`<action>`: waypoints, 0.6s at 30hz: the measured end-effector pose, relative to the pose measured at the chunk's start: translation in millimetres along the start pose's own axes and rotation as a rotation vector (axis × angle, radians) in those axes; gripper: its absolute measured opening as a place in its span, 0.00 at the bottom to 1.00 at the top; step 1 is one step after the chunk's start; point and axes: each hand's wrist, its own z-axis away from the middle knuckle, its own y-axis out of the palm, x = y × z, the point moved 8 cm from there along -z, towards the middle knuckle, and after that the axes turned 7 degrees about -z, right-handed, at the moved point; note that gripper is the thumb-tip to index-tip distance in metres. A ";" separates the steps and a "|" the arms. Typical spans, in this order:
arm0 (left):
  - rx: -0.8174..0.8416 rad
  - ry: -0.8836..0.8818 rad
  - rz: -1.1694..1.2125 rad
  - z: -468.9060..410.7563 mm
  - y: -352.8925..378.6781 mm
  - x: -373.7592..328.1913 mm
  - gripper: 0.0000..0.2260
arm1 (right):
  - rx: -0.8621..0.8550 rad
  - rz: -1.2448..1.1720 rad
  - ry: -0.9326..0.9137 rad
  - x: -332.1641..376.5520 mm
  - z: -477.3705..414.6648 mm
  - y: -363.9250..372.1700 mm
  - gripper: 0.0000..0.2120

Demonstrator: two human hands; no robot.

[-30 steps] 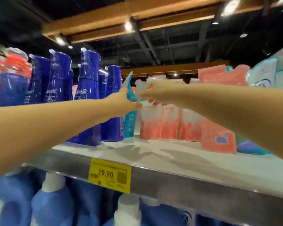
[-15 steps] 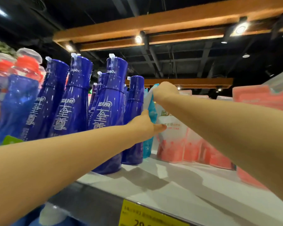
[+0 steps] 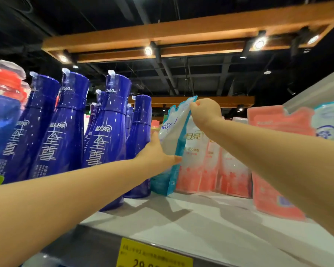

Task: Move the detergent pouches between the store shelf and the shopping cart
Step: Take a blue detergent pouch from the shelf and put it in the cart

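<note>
At the shelf (image 3: 201,228), left hand (image 3: 156,153) and right hand (image 3: 206,110) grip a teal pouch (image 3: 174,135).

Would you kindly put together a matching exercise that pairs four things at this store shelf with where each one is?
Things
1. teal pouch
2. blue bottles
3. pink pouches
4. yellow price tag

Places
A. on the front edge of the shelf
B. held by the left hand low down and the right hand at its top corner
C. standing on the left part of the shelf
D. standing just right of the held pouch

Pairs: 1-B, 2-C, 3-D, 4-A
</note>
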 end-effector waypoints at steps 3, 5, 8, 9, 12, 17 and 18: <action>0.020 -0.014 0.058 2.4 1.3 -7.5 0.37 | -0.021 -0.009 -0.033 0.4 6.1 -19.6 0.14; 0.022 -0.037 0.088 2.8 1.4 -10.4 0.36 | -0.025 -0.048 -0.037 2.7 8.5 -35.6 0.16; 0.063 -0.071 0.129 5.2 7.2 -14.5 0.45 | -0.053 -0.078 -0.021 0.8 10.9 -59.4 0.18; 0.100 -0.079 0.170 5.1 12.4 -15.5 0.52 | -0.067 -0.092 -0.017 -2.2 10.9 -68.4 0.18; 0.251 -0.100 0.390 13.6 32.3 -26.0 0.49 | -0.124 -0.132 0.036 -22.3 18.4 -98.0 0.18; 0.352 -0.088 0.434 26.4 62.3 -41.1 0.13 | -0.089 -0.414 0.111 -69.3 45.0 -120.6 0.11; 0.350 -0.080 0.435 29.4 64.3 -45.1 0.11 | 0.017 -0.480 0.194 -80.5 58.0 -111.8 0.11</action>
